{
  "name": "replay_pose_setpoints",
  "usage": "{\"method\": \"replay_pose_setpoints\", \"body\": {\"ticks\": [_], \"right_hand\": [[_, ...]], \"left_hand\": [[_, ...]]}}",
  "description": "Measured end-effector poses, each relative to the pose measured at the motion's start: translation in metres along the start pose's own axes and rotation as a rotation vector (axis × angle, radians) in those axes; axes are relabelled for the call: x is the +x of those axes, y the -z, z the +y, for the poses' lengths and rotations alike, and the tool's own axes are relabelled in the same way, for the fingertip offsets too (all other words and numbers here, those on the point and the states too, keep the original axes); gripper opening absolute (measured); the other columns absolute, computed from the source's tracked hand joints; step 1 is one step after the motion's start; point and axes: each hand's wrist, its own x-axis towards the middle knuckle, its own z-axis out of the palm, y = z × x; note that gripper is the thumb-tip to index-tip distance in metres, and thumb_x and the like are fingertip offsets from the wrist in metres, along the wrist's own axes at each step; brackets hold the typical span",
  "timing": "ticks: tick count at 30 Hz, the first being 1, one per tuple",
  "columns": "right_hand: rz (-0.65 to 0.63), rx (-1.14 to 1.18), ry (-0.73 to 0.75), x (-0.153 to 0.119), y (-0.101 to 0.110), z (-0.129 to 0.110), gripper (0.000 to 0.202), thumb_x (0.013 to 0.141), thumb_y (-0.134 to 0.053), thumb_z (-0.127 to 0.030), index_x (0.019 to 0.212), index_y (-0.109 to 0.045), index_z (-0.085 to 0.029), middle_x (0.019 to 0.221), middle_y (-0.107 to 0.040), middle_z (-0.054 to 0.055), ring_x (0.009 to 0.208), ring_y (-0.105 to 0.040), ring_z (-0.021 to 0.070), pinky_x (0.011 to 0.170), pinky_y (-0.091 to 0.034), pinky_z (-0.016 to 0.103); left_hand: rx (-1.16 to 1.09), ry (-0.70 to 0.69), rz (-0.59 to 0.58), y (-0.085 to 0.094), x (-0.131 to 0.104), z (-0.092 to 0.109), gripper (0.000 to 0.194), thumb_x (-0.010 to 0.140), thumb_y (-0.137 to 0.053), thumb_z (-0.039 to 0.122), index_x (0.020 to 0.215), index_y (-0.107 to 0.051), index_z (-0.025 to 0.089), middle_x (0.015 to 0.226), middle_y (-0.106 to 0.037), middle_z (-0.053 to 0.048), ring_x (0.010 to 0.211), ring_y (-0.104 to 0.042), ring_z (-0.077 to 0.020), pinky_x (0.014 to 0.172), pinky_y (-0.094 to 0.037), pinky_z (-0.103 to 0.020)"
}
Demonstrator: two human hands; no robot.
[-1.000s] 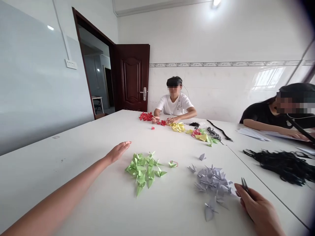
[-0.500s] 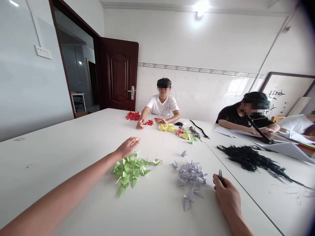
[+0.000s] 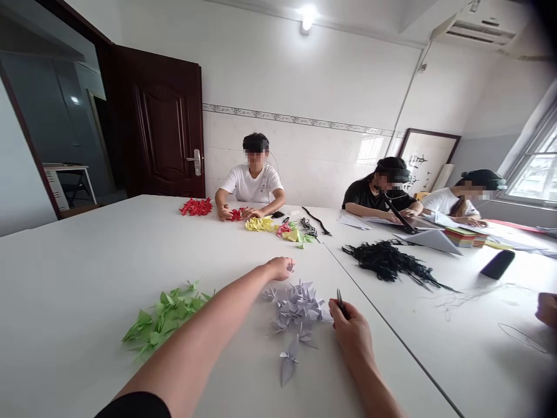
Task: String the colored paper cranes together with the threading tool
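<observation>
My left hand (image 3: 281, 268) reaches across to the far side of the lilac paper cranes (image 3: 300, 305). Its fingers are closed on a single lilac crane (image 3: 291, 267), which they partly hide. My right hand (image 3: 353, 331) rests on the table to the right of that pile. It is closed around a dark, pointed metal tool (image 3: 339, 299), its tips sticking up; whether it is scissors or tweezers I cannot tell. Green paper cranes (image 3: 167, 316) lie in a heap on the left, partly covered by my left forearm.
Across the white table (image 3: 87, 261) a person (image 3: 255, 180) handles red cranes (image 3: 235, 215) beside yellow ones (image 3: 259, 224). A tangle of black cords (image 3: 387, 259) lies to the right. Two more people sit behind papers there. Another hand (image 3: 547, 309) shows at the right edge.
My left hand has moved from above the green cranes to the lone lilac crane and closed on it. The view has turned right; my right hand still grips the tool.
</observation>
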Motion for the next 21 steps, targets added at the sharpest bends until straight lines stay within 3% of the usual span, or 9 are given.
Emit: {"method": "replay_pose_setpoints", "body": {"ticks": [3,6,11,17,21], "right_hand": [[0.006,0.009,0.003,0.0,0.0,-0.002,0.037,0.069,-0.051,-0.051,0.072,-0.065,-0.016,0.054,-0.055,0.0,0.054,-0.05,0.0166,0.05,-0.037,0.025],[0.009,0.008,-0.005,0.0,0.0,-0.002,0.037,0.069,-0.051,-0.05,0.077,-0.065,-0.017,0.06,-0.06,0.002,0.061,-0.053,0.019,0.054,-0.039,0.026],[0.007,0.009,-0.006,0.003,-0.002,0.001,0.038,0.067,-0.053,-0.046,0.089,-0.065,-0.016,0.072,-0.065,0.004,0.071,-0.057,0.0217,0.062,-0.04,0.028],[-0.035,0.035,0.007,0.001,-0.001,0.003,0.039,0.07,-0.052,-0.051,0.082,-0.065,-0.016,0.06,-0.06,0.002,0.061,-0.054,0.0193,0.055,-0.039,0.026],[-0.07,0.07,-0.005,-0.001,0.002,0.003,0.043,0.072,-0.051,-0.056,0.081,-0.064,-0.016,0.06,-0.059,0.002,0.059,-0.054,0.0185,0.053,-0.039,0.025]], "left_hand": [[-0.021,-0.045,-0.103,-0.007,0.0,0.008,0.032,0.085,-0.053,0.025,0.116,-0.051,0.016,0.116,-0.054,-0.009,0.099,-0.056,-0.0205,0.083,-0.048,-0.04],[-0.031,-0.074,-0.202,-0.01,-0.007,0.021,0.045,0.071,-0.062,0.009,0.115,-0.055,0.02,0.107,-0.062,-0.003,0.091,-0.06,-0.0178,0.078,-0.049,-0.029],[-0.024,-0.075,-0.26,-0.014,-0.027,0.043,0.056,0.054,-0.053,-0.005,0.099,-0.067,0.024,0.088,-0.068,0.002,0.078,-0.061,-0.0168,0.067,-0.048,-0.023],[-0.124,-0.058,-0.092,-0.014,-0.06,0.044,0.042,0.058,-0.052,-0.002,0.09,-0.07,0.018,0.088,-0.07,-0.002,0.084,-0.061,-0.0178,0.076,-0.045,-0.027],[-0.296,-0.059,0.083,-0.003,-0.092,0.039,0.034,0.067,-0.054,0.006,0.099,-0.065,0.013,0.098,-0.067,-0.008,0.089,-0.06,-0.0165,0.081,-0.044,-0.027]]}}
